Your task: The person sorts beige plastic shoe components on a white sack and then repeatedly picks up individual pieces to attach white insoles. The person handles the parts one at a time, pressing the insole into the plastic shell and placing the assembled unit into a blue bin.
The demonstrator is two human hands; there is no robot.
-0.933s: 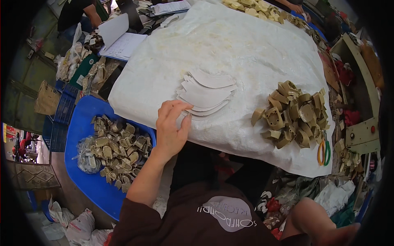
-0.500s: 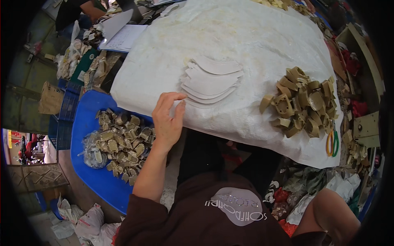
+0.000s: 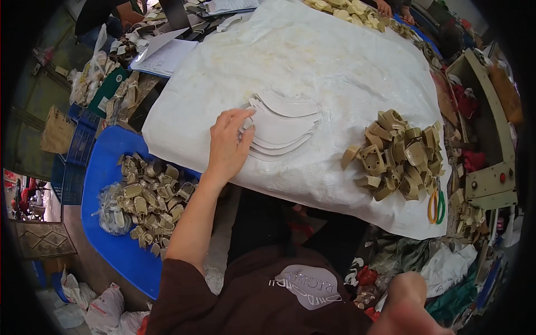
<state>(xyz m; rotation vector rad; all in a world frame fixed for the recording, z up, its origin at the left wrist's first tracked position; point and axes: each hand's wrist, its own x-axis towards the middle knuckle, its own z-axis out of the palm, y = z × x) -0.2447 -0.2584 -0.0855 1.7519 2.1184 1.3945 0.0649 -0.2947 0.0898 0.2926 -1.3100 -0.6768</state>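
Note:
A fanned stack of thin, curved, pale grey-white pieces (image 3: 285, 125) lies on the white sheet (image 3: 335, 61) covering the work surface. At the left end of the stack is my left hand (image 3: 228, 146), its fingertips at the edges of the pieces. Thumb and forefinger are apart, and no piece is lifted between them. Of my right side, only part of the bent, blurred arm (image 3: 408, 293) shows at the lower right; its hand is out of the picture.
Right of the stack sits a heap of tan moulded parts (image 3: 405, 153), with scissors (image 3: 436, 206) beside it. A blue tub (image 3: 106, 259) at left holds similar parts and a plastic bag. Papers (image 3: 164, 56) lie at far left. Another person's hand (image 3: 384, 8) is over yellowish pieces at the back.
My left hand has moved up and onto the left end of the stack. My right arm has swung inward. The whole view has shifted slightly.

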